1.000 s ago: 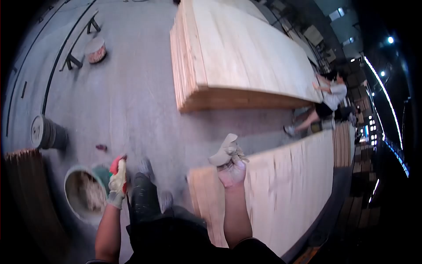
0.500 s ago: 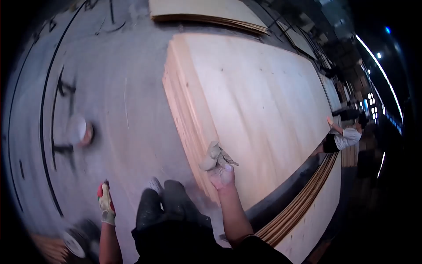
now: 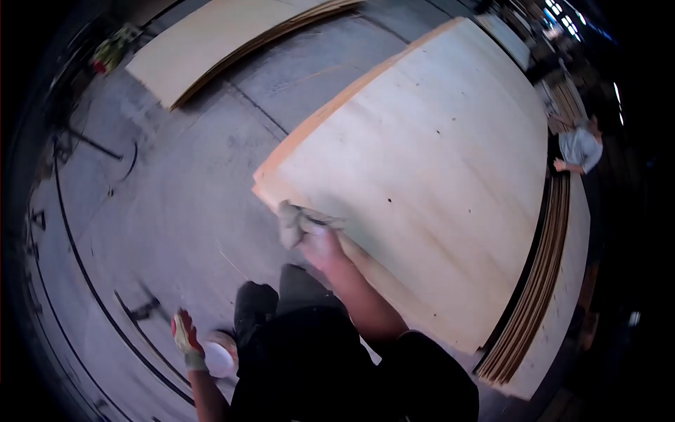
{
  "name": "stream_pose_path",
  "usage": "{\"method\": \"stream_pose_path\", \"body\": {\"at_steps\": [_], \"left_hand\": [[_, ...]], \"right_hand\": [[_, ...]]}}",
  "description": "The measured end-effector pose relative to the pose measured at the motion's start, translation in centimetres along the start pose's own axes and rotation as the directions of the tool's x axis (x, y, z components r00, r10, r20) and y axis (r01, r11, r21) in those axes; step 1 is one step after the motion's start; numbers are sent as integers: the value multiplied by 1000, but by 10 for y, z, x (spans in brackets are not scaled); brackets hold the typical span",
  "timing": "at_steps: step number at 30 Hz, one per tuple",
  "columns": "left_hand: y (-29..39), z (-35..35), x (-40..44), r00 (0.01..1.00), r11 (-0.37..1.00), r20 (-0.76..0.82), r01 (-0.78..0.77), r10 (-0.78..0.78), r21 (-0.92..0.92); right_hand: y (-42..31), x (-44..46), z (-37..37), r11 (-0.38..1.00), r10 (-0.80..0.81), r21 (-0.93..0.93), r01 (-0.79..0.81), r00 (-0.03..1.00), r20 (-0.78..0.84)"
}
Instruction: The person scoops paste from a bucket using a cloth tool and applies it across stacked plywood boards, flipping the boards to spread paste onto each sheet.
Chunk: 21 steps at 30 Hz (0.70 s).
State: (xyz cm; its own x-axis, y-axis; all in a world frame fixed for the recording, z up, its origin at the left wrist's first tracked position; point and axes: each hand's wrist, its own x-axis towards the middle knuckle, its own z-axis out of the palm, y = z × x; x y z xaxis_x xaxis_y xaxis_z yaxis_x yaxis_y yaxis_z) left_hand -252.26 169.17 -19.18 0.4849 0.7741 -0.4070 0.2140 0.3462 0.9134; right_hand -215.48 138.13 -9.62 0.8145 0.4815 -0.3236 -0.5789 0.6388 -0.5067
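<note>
The right hand (image 3: 321, 245) has its fingers closed on a crumpled grey-beige work glove (image 3: 289, 225), which bunches at the fingertips with a loose part hanging out to one side. Hand and glove are over the near corner of a large plywood stack (image 3: 422, 176) — whether either touches the top sheet, I cannot tell. That sheet is pale, with a few dark knots and faint brownish streaks along the grain. The left hand (image 3: 184, 334) wears a cream work glove with red on it and hangs low at the person's side, its fingers extended and a little blurred, well apart from the plywood. Just beside it on the grey concrete floor (image 3: 176, 204) stands a pale round bucket (image 3: 220, 357), partly covered by the person's body, and near that is a low dark trestle (image 3: 145, 309). Past a dark gap along the plywood's right side lies a second plywood stack (image 3: 566, 281), its layered edges showing as brown stripes. A co-worker (image 3: 582, 149) in a light shirt is at the far right, one hand near the stacks. Farther off, toward the upper left, a third plywood stack (image 3: 211, 42) lies low on the floor.
</note>
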Motion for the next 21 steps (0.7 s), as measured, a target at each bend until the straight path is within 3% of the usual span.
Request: {"method": "stream_pose_path", "body": {"at_steps": [2, 3, 5, 6, 7, 8, 10, 12, 13, 15, 17, 19, 21], "left_hand": [[-31, -14, 33, 995, 995, -26, 97, -98, -18], [-51, -32, 57, 991, 991, -24, 127, -128, -32], [-45, -47, 106, 974, 974, -44, 222, -221, 35], [-45, -48, 151, 976, 968, -42, 217, -214, 128], [-39, -23, 196, 985, 984, 68, 154, -161, 88], [-34, -2, 233, 985, 983, 57, 159, -165, 95], [6, 75, 303, 982, 978, 79, 157, -169, 135], [38, 151, 385, 984, 970, 180, -43, 0, 238], [58, 208, 415, 976, 964, 219, -55, -4, 262], [88, 323, 465, 895, 943, 445, -157, 11, 293], [96, 394, 521, 836, 919, 547, -186, -38, 347], [105, 471, 566, 765, 891, 637, -222, -94, 397], [112, 548, 595, 660, 857, 751, -375, -20, 353]], "right_hand": [[25, 44, -22, 996, 73, 47, -82, 983, 169], [36, 60, -26, 996, 36, 70, -46, 989, 146], [49, 88, -27, 964, 189, 181, -195, 981, 49], [44, 112, -33, 966, 154, 207, -157, 988, 29], [35, 138, -40, 968, 126, 212, -134, 991, 50], [29, 163, -49, 970, 98, 215, -111, 993, 71], [35, 200, -73, 965, 51, 258, -50, 999, 4], [23, 234, -84, 958, 16, 287, 6, 997, -74], [16, 256, -99, 950, -16, 308, 46, 995, -98], [5, 298, -131, 954, -196, 258, 154, 970, 142], [7, 319, -152, 927, -249, 301, 224, 967, 48], [-3, 345, -164, 893, -206, 321, 314, 922, -329], [-7, 383, -194, 872, -192, 352, 341, 898, -395]]}}
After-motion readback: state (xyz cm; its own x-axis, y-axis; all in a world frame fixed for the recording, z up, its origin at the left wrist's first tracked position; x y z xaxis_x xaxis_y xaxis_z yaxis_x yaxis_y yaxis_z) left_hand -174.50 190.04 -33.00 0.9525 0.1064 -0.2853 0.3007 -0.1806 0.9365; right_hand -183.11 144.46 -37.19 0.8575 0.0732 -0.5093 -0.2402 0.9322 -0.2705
